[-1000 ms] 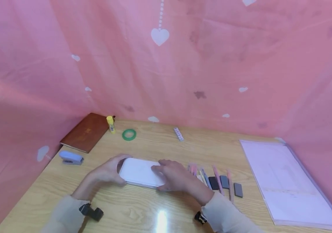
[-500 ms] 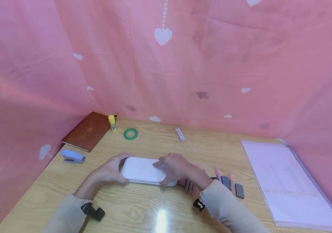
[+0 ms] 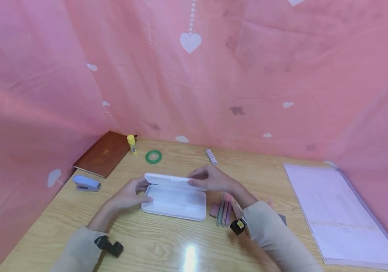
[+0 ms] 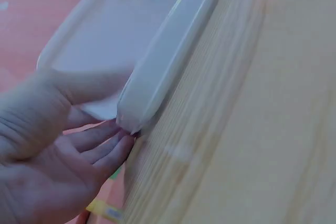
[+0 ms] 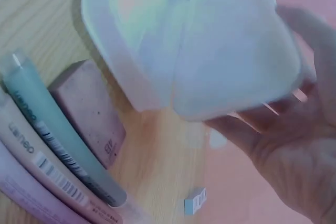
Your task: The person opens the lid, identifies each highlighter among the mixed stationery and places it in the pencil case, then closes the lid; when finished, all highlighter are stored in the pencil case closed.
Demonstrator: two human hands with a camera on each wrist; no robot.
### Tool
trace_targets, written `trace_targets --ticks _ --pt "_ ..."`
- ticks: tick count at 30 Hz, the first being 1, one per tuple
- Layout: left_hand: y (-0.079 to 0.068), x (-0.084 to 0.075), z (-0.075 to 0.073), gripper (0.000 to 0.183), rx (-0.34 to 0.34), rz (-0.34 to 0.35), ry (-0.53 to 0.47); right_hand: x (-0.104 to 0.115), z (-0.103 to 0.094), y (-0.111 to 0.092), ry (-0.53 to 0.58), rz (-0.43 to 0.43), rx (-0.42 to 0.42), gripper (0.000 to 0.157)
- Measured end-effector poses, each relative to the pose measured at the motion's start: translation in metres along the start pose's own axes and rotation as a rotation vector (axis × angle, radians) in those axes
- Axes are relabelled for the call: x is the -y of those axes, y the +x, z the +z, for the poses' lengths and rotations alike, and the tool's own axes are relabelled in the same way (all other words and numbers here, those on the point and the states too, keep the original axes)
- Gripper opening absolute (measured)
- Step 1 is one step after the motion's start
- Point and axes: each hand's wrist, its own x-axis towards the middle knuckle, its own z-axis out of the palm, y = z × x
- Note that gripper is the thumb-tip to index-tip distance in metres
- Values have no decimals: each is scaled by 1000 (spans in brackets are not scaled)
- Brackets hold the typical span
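"What has moved?"

"The lid (image 3: 170, 180) of the white case (image 3: 177, 207): down flat half a second earlier, it now stands raised and tilted along the far side, and the right hand (image 3: 216, 179) has risen with it."

"And the fingers?"

"On the right, they pinch the lid near its right end, thumb on one face and the others behind. The left hand (image 3: 127, 194) grips the case's left end, thumb reaching over the base, the other fingers bent around the far corner."

"Where does the case sit?"

"On the wood-grain bench (image 3: 153, 241), about midway between its left and right edges, its base flat on the surface."

"What lies nearby?"

"Just right of the case, a row of pens (image 3: 226, 209) and a pinkish eraser (image 5: 92, 111) marked 4B, beneath the right wrist. Toward the bench's left edge, a pale blue stapler (image 3: 86, 183); in the far left corner, a brown notebook (image 3: 100, 155) with a yellow glue stick (image 3: 132, 144) beside it. Near the far edge, a green tape ring (image 3: 147, 157) and a small striped box (image 3: 211, 156); along the right edge, white sheets (image 3: 343, 215)."
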Motion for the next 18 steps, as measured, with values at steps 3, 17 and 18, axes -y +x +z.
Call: trace_targets --ticks 3,17,18 --pt "3 4 2 75 -30 16 0 -1 -1 3 -52 -31 -201 21" --pt "4 1 5 112 -55 83 -118 -10 10 31 -656 48 -653 4" --pt "4 1 5 111 -50 89 -114 -11 9 32 -651 52 -643 4"
